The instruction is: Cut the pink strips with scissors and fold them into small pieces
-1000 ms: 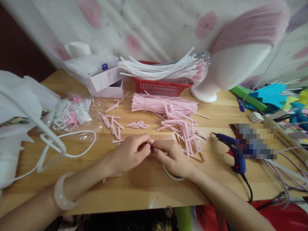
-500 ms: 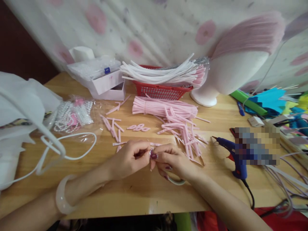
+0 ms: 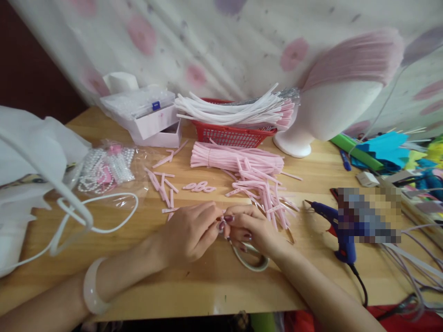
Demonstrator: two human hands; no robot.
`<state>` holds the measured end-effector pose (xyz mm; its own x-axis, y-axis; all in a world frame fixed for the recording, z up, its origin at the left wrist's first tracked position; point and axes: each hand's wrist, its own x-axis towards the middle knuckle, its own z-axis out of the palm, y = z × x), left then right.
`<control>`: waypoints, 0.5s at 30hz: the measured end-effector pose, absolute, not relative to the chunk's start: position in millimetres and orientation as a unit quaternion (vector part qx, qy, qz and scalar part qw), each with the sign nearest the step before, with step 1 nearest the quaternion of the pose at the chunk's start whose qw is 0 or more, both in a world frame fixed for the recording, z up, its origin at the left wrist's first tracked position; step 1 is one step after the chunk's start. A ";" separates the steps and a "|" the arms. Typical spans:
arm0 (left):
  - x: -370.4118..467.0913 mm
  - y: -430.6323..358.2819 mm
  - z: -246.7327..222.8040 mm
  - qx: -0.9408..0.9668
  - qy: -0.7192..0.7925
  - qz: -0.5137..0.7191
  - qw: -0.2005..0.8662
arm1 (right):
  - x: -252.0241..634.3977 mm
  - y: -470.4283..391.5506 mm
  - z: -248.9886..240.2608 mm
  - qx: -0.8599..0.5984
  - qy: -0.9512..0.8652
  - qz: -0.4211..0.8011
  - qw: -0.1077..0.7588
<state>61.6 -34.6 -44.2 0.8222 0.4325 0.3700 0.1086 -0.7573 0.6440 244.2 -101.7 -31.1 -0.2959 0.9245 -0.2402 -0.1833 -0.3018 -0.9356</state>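
My left hand (image 3: 194,233), with a pale bangle (image 3: 92,286) on its wrist, is closed with its back turned up. Its fingertips meet those of my right hand (image 3: 252,230) above the table's front part. Both hands pinch something small between them, mostly covered by the fingers, so I cannot make out what it is. Beneath my right hand shows a pale ring like a tape roll (image 3: 254,266); whether the fingers touch it is unclear. Just beyond the hands lie pink looped pipe cleaner pieces (image 3: 200,186), short cut pieces (image 3: 159,183) and bent lengths (image 3: 268,196).
A pink pipe cleaner bundle (image 3: 235,157) lies before a red basket (image 3: 231,136) of white ones. A blue glue gun (image 3: 346,244) is at right, a foam head (image 3: 339,106) behind. Bagged beads (image 3: 107,168), white cable (image 3: 134,207) and boxes (image 3: 157,122) occupy the left.
My left hand has rolled over, its back now turned more upward. The fingertips have shifted slightly, and more of the pale ring shows below my right hand.
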 end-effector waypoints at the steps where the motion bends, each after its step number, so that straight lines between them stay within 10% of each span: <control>1: 60.4 -33.4 -44.8 0.913 0.117 0.283 0.269 | 245.2 -100.4 -31.9 -0.405 -0.378 0.733 0.394; 7: 59.3 -31.8 -41.3 0.932 0.014 0.336 0.131 | 243.7 -94.6 -45.5 -0.277 -0.241 0.899 0.240; 15: 61.3 -37.1 -47.1 0.876 0.162 0.246 0.383 | 237.0 -99.3 -47.9 -0.405 -0.376 0.738 0.386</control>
